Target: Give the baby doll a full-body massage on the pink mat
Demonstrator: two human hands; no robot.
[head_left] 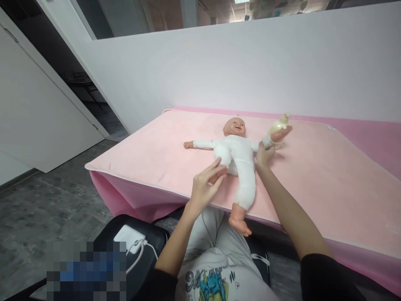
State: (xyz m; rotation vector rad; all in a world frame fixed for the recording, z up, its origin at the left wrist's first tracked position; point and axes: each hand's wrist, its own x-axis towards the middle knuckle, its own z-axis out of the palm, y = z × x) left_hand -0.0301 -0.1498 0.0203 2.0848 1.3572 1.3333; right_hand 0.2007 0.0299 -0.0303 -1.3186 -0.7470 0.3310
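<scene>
A baby doll [244,156] in a white body suit lies face up on the pink blanket, its head away from me. One leg stretches toward me, and its bare foot [239,221] hangs over the table edge. The other leg [223,154] seems bent, with the knee raised. My left hand [208,179] is closed at the lower end of this bent leg, partly hiding it. My right hand [265,154] wraps around the doll's forearm on the right, below its raised hand [281,133]. Just behind that hand stands a yellowish translucent bottle [281,122], partly covered.
The pink blanket [147,146] covers the table and drapes over its front edge. A black seat [156,232] at lower left holds a white device [130,238] with cables. A low white wall [250,71] runs behind the table, and a white door [46,100] is at left.
</scene>
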